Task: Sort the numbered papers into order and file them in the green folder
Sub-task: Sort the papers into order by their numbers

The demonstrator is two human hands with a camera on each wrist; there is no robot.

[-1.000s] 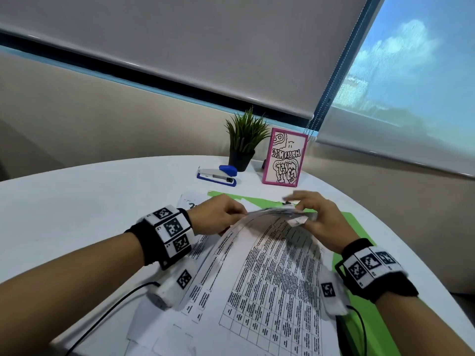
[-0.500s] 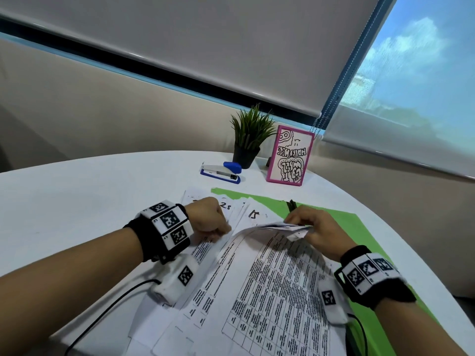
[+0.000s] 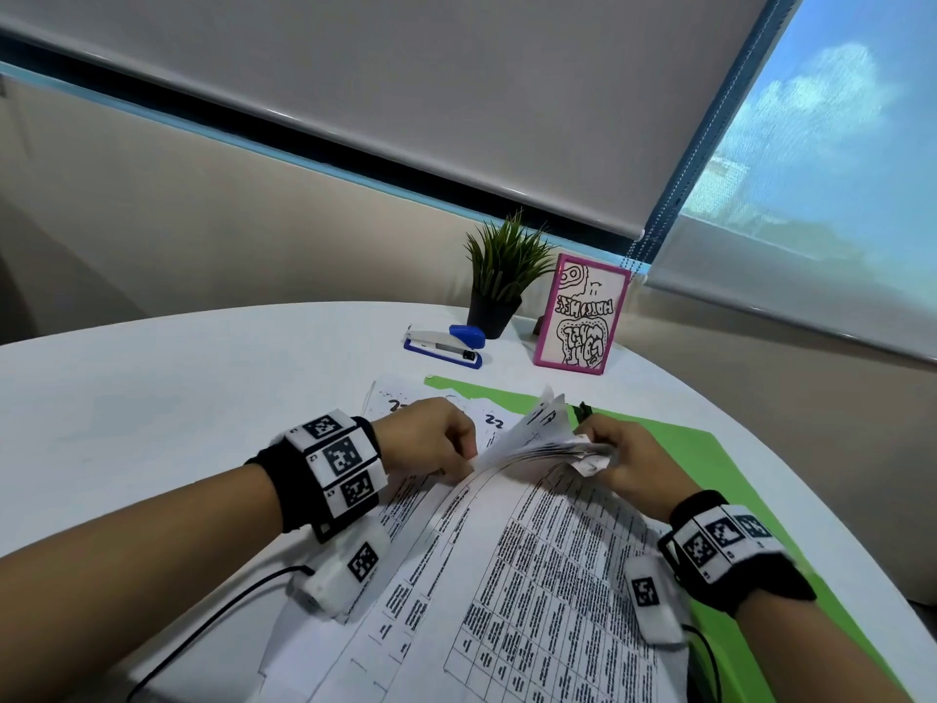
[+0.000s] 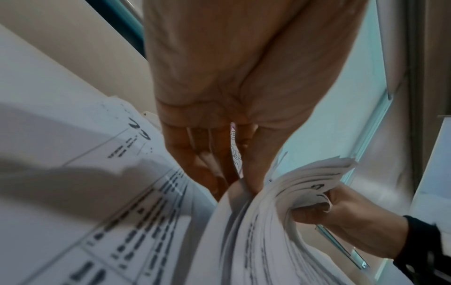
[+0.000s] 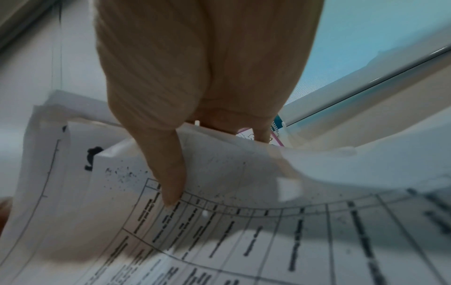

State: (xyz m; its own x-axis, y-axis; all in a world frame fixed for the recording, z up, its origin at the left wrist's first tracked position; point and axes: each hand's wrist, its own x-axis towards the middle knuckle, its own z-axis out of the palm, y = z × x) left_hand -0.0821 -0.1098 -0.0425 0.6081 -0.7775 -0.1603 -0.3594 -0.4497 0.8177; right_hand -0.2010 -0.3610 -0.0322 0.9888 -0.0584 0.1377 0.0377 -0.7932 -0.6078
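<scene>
The white round tabletop (image 3: pixel 167 398) carries everything, and the green folder (image 3: pixel 699 459) lies open and flat toward its right edge, partly buried under paper. Over it and toward the near edge sprawls the stack of numbered papers (image 3: pixel 532 560), printed tables face up, with a few loose sheets marked "22" (image 3: pixel 494 422) lying flat just beyond the hands toward the far edge.

The right hand (image 3: pixel 628 464) grips the far corner of the stack, thumb on top and fingers (image 5: pixel 168 173) curled under, bending the corners up into a fan. The left hand (image 3: pixel 431 443) is curled at the fan's left side, its fingers (image 4: pixel 207 165) pinching a sheet edge (which number it carries is too blurred to read).

The likeliest slip is two sheets lifting as one, since the fanned corners sit tight together; that would put a number out of order. The bent stack could also spring from the right hand's grip and scatter over the loose sheets, mixing sorted with unsorted. A hard pull on a single sheet may crease or tear its corner. The stapler (image 3: pixel 443 342), plant (image 3: pixel 499 276) and pink-framed card (image 3: pixel 583 317) near the far edge stand well apart.
</scene>
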